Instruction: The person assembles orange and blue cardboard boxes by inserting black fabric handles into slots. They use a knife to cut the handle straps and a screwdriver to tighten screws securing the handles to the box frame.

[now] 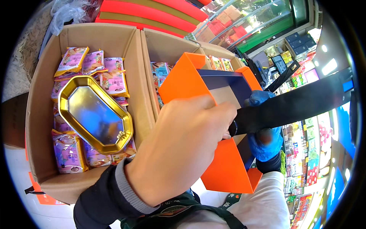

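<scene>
My bare left hand point(187, 141) is closed, its fingers curled over the near wall of an orange gift box point(225, 168) with a dark blue lining. A wide black strap point(293, 105) runs from these fingertips toward the right rim, blurred. Behind the strap, my right hand point(267, 143) wears a blue plastic glove and holds the right side of the box; the strap covers part of its fingers. To the left, a gold octagonal tray point(95, 114) lies slanted on pink and purple snack packets point(70, 154), inside an open cardboard carton point(42, 110).
A second carton point(167, 42) with blue packets point(160, 70) stands behind the orange box, and green and yellow packets point(221, 63) lie farther right. Red boxes point(148, 15) are stacked at the back. Shop shelves point(301, 152) with goods fill the right side. A monitor point(279, 64) stands far right.
</scene>
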A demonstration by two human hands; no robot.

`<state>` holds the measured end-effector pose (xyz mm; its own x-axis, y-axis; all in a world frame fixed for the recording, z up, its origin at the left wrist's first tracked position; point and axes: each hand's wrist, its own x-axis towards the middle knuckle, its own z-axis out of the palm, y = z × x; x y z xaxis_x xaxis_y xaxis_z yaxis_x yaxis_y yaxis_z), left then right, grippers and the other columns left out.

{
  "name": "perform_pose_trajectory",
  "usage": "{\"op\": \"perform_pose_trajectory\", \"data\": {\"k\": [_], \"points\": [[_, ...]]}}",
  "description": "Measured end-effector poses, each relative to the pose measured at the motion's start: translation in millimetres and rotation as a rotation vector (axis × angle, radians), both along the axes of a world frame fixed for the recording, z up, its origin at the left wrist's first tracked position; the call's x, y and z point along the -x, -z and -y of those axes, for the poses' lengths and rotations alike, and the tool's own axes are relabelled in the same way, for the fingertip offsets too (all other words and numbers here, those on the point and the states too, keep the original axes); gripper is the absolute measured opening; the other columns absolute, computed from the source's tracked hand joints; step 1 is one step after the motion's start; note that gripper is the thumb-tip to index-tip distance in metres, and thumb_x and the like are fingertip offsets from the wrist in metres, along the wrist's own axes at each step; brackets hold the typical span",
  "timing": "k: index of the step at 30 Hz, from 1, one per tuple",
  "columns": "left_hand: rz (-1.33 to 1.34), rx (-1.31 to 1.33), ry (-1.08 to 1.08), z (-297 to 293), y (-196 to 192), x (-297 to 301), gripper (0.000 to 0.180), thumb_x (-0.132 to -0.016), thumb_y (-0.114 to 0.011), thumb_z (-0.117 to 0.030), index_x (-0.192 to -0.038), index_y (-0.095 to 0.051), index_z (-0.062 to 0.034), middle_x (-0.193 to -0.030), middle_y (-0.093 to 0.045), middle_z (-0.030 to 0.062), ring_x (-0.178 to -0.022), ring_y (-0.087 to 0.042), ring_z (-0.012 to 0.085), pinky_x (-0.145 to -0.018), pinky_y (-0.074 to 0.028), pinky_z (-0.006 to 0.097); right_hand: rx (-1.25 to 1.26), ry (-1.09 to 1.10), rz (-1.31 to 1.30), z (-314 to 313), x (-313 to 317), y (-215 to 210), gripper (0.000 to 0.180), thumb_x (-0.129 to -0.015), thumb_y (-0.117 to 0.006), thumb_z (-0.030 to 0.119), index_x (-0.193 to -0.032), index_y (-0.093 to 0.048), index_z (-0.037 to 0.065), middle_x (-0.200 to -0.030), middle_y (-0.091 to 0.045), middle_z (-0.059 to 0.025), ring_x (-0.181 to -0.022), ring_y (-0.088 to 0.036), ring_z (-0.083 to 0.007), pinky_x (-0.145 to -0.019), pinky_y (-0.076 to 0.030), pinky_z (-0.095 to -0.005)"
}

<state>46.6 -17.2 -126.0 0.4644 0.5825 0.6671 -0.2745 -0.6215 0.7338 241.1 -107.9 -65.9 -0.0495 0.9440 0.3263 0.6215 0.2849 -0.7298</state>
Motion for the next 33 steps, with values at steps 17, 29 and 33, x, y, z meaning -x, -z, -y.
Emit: {"op": "perform_pose_trajectory", "data": {"k": [17,29,33], "points": [[-0.068,0.076,0.222,-24,-7,-10,0.022,-0.067,-0.069,0.0,-0.084,-0.055,0.0001,-0.079,-0.055,0.0072,-0.065,-0.056,0.0146,-0.061,-0.044,0.026,0.077,-0.018,-0.383,-7,20,-2,0.041,-0.065,-0.075,0.012,-0.102,-0.06,0.001,-0.097,-0.063,-0.0098,-0.082,-0.061,-0.0164,-0.074,-0.049,-0.0295],[-0.287,0.339,0.405,-27,-11,-11,0.024,-0.073,-0.049,0.013,-0.096,-0.051,0.0039,-0.061,-0.051,0.0033,-0.047,-0.046,0.0077,-0.043,-0.035,0.021,0.113,-0.316,-0.516,-26,11,3,0.042,-0.072,-0.07,0.0,-0.111,-0.056,0.001,-0.094,-0.06,-0.002,-0.088,-0.055,-0.0083,-0.075,-0.047,-0.0227],[-0.329,0.355,0.42,-30,-4,-14,0.03,-0.075,-0.045,0.012,-0.103,-0.046,0.0011,-0.076,-0.056,0.0079,-0.05,-0.044,0.0074,-0.043,-0.033,0.02,0.017,-0.324,-0.495,-26,8,9,0.04,-0.072,-0.072,0.004,-0.109,-0.057,0.001,-0.086,-0.057,0.0018,-0.079,-0.05,-0.0049,-0.071,-0.045,-0.0203]]}}
